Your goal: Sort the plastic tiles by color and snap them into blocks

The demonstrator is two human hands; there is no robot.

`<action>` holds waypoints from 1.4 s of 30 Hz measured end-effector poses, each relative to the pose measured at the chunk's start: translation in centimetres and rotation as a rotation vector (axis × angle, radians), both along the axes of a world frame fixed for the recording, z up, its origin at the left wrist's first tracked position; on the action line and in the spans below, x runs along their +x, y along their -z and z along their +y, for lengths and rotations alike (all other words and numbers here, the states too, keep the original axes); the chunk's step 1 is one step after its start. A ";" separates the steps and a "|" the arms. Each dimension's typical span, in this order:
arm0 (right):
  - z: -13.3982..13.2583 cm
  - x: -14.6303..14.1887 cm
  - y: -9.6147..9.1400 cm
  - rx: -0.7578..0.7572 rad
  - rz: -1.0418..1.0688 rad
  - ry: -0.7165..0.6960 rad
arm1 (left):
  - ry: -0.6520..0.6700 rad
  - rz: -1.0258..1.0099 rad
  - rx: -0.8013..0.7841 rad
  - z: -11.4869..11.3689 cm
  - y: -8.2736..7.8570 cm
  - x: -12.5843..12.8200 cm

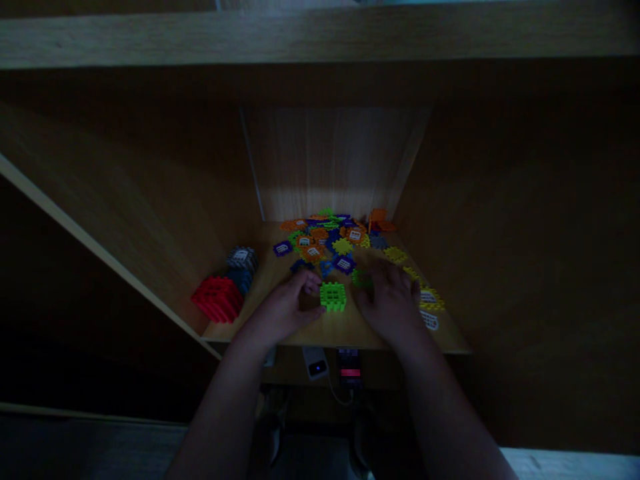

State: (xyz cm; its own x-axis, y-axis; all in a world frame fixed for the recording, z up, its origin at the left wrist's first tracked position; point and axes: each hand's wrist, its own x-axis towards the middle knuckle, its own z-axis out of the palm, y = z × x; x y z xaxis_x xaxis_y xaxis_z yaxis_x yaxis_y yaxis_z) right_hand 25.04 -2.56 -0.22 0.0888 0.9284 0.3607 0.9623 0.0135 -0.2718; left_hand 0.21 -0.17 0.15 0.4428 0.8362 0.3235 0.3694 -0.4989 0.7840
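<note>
Below centre, the left hand [289,301], fingers apart, flanks stacked green tiles [333,297]. Whether the right hand [391,300] grips anything is unclear.

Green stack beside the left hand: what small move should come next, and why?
Perhaps bring the green piece by the right hand to the green stack: their colours match, and the red pieces at left are stacked together.

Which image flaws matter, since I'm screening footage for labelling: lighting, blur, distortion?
Head view throughout: dim overall, the right side wall sinking into deep shadow; the bright green block stands out, while the right hand looks dark and soft-edged; part of the dark device below the shelf is pixelated.
</note>
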 end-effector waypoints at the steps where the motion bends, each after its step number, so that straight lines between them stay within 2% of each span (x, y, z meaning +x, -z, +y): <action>1: 0.0 0.0 0.1 0.001 0.007 -0.023 | 0.002 -0.003 -0.001 0.0 0.0 0.0; 4: 0.1 0.0 0.1 -0.014 0.032 -0.049 | 0.001 -0.004 -0.009 -0.1 -0.2 0.1; 9: 0.1 -0.1 0.0 -0.011 -0.034 0.001 | -0.002 -0.011 -0.019 -0.2 -0.3 0.1; 15: 0.2 0.4 0.3 0.110 0.011 -0.028 | -0.004 -0.012 -0.019 -0.1 -0.3 0.1; 18: 0.3 0.8 0.1 0.236 0.117 -0.119 | 0.001 -0.007 -0.014 -0.2 -0.5 0.2; 20: 0.2 0.9 -0.1 0.285 0.217 -0.245 | 0.002 -0.009 -0.002 -0.2 -0.6 0.2; 23: -0.2 0.8 -0.5 0.215 0.350 -0.468 | 0.003 -0.012 0.010 -0.3 -0.6 0.3; 25: -0.4 0.7 -0.6 0.146 0.398 -0.555 | 0.008 -0.009 0.010 -0.3 -0.5 0.2; 34: -0.6 0.6 -0.8 0.071 0.435 -0.584 | 0.008 0.002 0.017 -0.2 -0.4 0.1; 42: -0.6 0.5 -0.7 0.083 0.429 -0.620 | 0.008 0.000 0.014 -0.3 -0.4 0.2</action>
State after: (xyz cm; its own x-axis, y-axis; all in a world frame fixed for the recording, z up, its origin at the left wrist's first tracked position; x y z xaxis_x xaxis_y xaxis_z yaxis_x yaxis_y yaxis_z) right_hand 25.57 -3.16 0.48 -0.2918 0.8254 0.4833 0.5819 0.5543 -0.5952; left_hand 0.42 -0.42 0.56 0.4491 0.8282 0.3352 0.3653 -0.5126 0.7771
